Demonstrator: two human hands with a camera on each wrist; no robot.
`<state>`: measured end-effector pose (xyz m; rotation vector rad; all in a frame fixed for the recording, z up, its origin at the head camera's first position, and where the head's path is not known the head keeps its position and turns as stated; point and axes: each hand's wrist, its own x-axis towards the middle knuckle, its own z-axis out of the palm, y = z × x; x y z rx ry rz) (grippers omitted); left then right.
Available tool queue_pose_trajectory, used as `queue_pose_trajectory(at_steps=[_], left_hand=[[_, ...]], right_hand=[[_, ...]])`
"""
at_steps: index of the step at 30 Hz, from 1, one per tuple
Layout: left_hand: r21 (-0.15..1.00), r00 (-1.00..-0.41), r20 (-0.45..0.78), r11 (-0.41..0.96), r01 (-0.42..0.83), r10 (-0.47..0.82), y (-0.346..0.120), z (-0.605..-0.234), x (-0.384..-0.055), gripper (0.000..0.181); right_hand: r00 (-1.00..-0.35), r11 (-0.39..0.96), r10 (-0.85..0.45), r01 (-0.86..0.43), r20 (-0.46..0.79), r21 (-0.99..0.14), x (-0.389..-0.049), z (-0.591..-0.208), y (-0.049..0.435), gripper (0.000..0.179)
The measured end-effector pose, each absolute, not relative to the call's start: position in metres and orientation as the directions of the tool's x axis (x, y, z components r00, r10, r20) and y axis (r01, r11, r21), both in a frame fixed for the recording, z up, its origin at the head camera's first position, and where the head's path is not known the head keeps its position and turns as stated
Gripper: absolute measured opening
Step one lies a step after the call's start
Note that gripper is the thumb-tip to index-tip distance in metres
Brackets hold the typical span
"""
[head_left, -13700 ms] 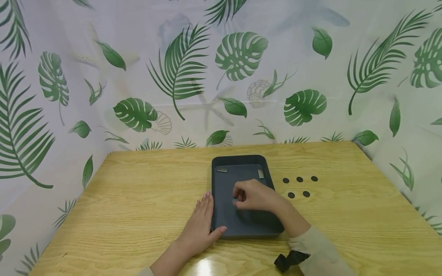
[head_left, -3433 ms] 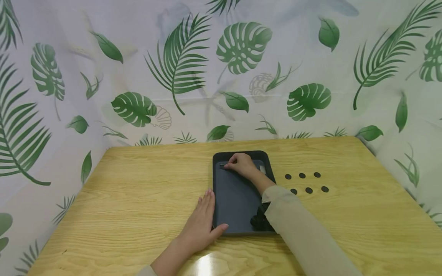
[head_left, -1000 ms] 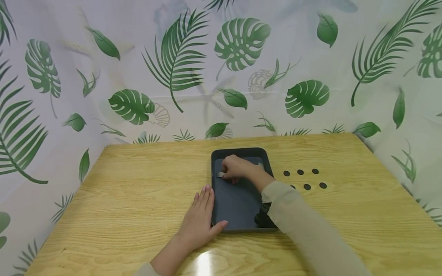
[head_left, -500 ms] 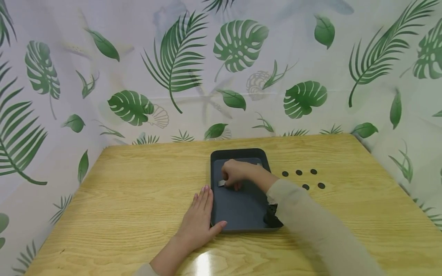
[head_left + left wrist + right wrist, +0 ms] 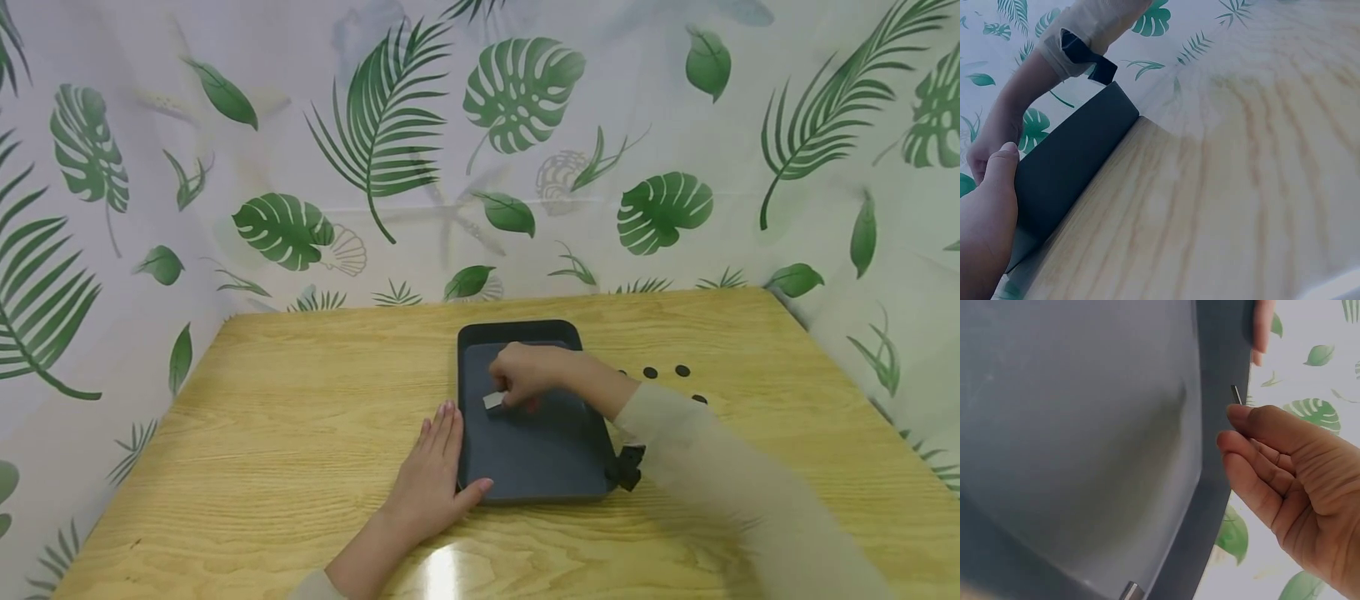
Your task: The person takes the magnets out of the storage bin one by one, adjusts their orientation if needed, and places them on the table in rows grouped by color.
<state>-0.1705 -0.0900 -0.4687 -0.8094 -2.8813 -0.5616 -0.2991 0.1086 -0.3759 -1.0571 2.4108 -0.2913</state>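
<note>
A dark grey rectangular tray (image 5: pixel 536 467) lies on the table. Over its left half, my right hand (image 5: pixel 534 371) pinches a small flat silver metal piece (image 5: pixel 493 402) between thumb and index finger. In the right wrist view, that piece (image 5: pixel 1235 394) sticks out edge-on past the fingertips. A second silver piece (image 5: pixel 1132 591) lies at the tray's end there; my forearm hides it in the head view. My left hand (image 5: pixel 427 471) rests along the tray's left side, fingers straight, thumb over the near left corner. In the left wrist view the thumb (image 5: pixel 1000 169) overlaps the tray's outer wall (image 5: pixel 1075 162).
Several small black discs (image 5: pixel 650 372) lie on the wooden table (image 5: pixel 322 400) right of the tray, some covered by my right sleeve (image 5: pixel 720 467). A black wrist strap (image 5: pixel 628 467) sits by the tray's near right corner. A leaf-printed cloth (image 5: pixel 420 133) stands behind.
A sixth disc joined the five on the table. The silver piece at the tray's far left was picked up, then carried nearer and slightly right by my right hand. The left hand stayed.
</note>
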Motion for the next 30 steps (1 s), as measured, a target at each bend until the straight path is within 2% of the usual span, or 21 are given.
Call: queue_pose_trajectory(at_steps=[7, 18, 24, 30], left_hand=[[0.325, -0.856, 0.186, 0.791, 0.517, 0.483, -0.09, -0.468, -0.171, 0.089], [0.326, -0.86, 0.177, 0.796, 0.51, 0.478, -0.09, -0.468, -0.169, 0.089], [0.323, -0.856, 0.183, 0.793, 0.517, 0.484, -0.09, -0.469, -0.17, 0.089], [0.327, -0.851, 0.198, 0.786, 0.525, 0.486, -0.091, -0.471, -0.17, 0.088]], right_hand=[[-0.553, 0.637, -0.77, -0.69, -0.318, -0.343, -0.283, -0.359, 0.122, 0.007], [-0.525, 0.607, -0.795, -0.695, -0.304, -0.386, -0.255, -0.34, 0.132, 0.006], [-0.489, 0.571, -0.819, -0.739, -0.3, -0.357, -0.239, -0.337, 0.136, 0.006], [-0.489, 0.562, -0.825, -0.759, -0.282, -0.329, -0.224, -0.334, 0.146, 0.005]])
